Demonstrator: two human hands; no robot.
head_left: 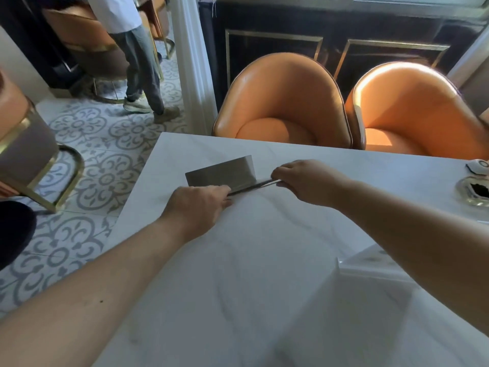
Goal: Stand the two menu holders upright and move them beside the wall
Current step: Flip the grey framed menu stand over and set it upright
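A clear acrylic menu holder [222, 172] sits near the far left corner of the white marble table [264, 260]. Its grey-looking panel faces away from me and a thin edge runs between my hands. My left hand [198, 207] grips the near left end of that edge. My right hand [307, 181] pinches the right end. A second clear menu holder [370, 284] is close to me at the lower right, partly under my right forearm. It is nearly see-through, so I cannot tell whether it stands or lies.
Two orange chairs [285, 102] [412, 107] stand across the table in front of a dark panelled wall. A glass dish [473, 192] and a small white object [479, 165] sit at the table's right edge. A person [137, 62] stands on the patterned floor at the far left.
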